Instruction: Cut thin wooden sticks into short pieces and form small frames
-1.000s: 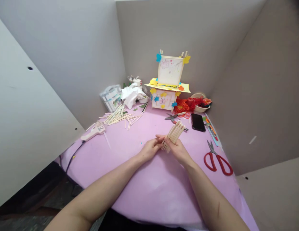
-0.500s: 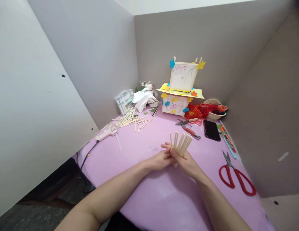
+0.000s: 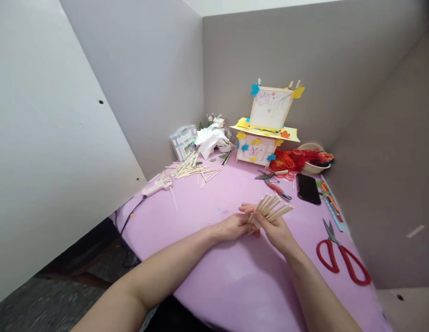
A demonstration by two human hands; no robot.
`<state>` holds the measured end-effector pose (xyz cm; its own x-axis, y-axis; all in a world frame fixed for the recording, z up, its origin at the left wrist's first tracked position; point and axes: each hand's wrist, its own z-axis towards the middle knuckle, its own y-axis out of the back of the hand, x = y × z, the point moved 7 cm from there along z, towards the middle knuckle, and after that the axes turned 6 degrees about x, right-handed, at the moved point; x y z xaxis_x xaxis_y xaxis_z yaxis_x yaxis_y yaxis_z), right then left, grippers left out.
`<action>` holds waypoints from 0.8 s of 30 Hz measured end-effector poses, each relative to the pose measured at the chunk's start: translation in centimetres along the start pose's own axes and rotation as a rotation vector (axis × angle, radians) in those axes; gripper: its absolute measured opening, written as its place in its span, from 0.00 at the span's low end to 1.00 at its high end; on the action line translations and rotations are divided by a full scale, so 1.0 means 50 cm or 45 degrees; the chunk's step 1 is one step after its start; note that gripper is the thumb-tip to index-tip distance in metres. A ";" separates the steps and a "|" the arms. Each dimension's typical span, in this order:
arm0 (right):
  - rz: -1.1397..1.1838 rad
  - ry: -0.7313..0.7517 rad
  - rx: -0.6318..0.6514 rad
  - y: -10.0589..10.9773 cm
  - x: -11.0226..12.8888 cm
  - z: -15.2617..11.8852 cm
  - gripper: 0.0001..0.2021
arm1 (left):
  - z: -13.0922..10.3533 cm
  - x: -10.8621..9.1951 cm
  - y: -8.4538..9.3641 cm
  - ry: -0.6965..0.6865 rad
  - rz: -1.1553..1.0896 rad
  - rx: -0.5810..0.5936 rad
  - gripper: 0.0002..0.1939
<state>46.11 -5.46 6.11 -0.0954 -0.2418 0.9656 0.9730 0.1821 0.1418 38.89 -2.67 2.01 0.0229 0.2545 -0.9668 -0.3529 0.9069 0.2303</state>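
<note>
one glue gun (image 3: 158, 185) is resting on the purple-covered table (image 3: 200, 207), well to the left of the fingers. loose sticks (image 3: 186, 168) are lying in an untidy heap just past it, beyond the fingers and to their left, and are looking ungathered. between the two hands, a bundle of sticks (image 3: 271, 208) is looking gathered but uneven: its upper ends are fanning apart, and no joins are showing among them. farther beyond the fingers, a decorated two-tier structure (image 3: 269, 110) is standing upright, seemingly largely assembled.

the left hand (image 3: 235, 227) is meeting the lower end of the bundle, its fingers partly hidden, so i cannot tell how far they are closing. some fingertips are showing behind the sticks; whose they are is not clear. the right hand (image 3: 274, 230) is clamping the bundle, its thumb pressing across the front.

beyond the fingers and slightly right, pliers (image 3: 279, 190) are lying open; farther right, a dark phone (image 3: 308, 189) is lying flat, and nearer, red-handled scissors (image 3: 333, 240) are resting, blades pointing away.
</note>
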 end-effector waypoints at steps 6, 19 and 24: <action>-0.012 -0.125 0.002 -0.002 -0.002 0.002 0.20 | -0.006 -0.016 0.010 0.035 0.029 -0.098 0.14; -0.019 -0.009 0.106 -0.010 0.018 -0.001 0.18 | -0.008 -0.028 0.004 0.134 0.078 0.013 0.15; -0.018 0.050 0.267 -0.027 0.035 -0.004 0.16 | -0.009 -0.027 -0.006 0.142 0.046 0.082 0.09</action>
<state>44.67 -6.31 7.54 -0.0963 -0.2821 0.9545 0.9062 0.3718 0.2014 38.56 -3.45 3.19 -0.0940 0.2514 -0.9633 -0.2907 0.9185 0.2680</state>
